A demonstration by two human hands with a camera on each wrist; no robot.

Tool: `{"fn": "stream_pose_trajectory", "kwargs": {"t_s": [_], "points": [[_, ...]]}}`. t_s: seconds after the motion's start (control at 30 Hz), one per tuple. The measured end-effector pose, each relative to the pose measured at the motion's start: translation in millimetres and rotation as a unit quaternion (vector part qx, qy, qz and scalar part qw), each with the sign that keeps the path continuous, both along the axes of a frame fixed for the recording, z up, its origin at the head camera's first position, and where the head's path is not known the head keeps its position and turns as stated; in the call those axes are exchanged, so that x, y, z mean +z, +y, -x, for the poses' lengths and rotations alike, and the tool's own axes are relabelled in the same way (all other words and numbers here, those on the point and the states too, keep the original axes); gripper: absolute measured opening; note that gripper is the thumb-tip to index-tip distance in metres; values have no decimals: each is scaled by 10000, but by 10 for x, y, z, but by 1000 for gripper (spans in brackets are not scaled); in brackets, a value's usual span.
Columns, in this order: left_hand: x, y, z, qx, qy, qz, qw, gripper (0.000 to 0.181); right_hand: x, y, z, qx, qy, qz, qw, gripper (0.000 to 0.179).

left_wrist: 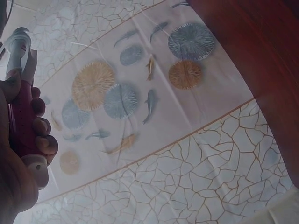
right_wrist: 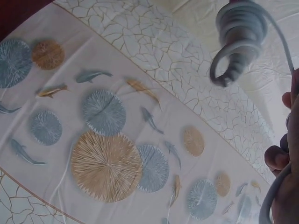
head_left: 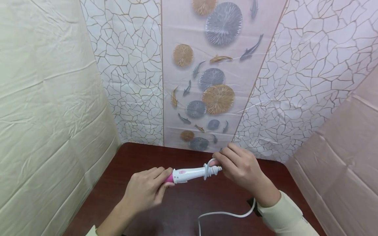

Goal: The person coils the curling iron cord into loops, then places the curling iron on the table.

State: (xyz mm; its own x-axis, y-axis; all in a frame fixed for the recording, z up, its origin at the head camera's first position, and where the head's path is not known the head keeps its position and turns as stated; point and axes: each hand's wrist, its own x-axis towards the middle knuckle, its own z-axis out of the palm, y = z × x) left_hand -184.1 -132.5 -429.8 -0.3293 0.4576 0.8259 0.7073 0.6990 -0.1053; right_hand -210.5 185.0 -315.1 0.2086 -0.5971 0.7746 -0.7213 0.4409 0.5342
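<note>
A slim pink-and-white hair iron (head_left: 189, 173) is held up over the table, nearly level in the head view. My left hand (head_left: 144, 186) grips its pink part, fingers wrapped round it; the left wrist view shows a white tip (left_wrist: 36, 169) past the little finger. Loops of white cord (right_wrist: 240, 23) circle the narrow tail end of the iron. Close beside that end, my right hand (head_left: 243, 167) pinches the cord between thumb and fingers. The free cord (head_left: 225, 213) runs from below the right wrist down toward the near edge of view.
Beneath both hands lies a dark red-brown table (head_left: 177, 209). A patterned sheet (head_left: 136, 82) with fish and round motifs hangs behind it. Pale quilted walls (head_left: 53, 114) close in the left and right sides. A black band (head_left: 254, 206) sits at the right wrist.
</note>
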Motion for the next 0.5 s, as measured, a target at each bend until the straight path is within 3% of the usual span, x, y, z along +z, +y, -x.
{"fn": "stream_pose_trajectory", "kwargs": {"t_s": [0.5], "points": [[13, 47, -96, -275, 278, 182, 9991, 38, -11, 100, 216, -449, -469, 120, 9978, 31]]}}
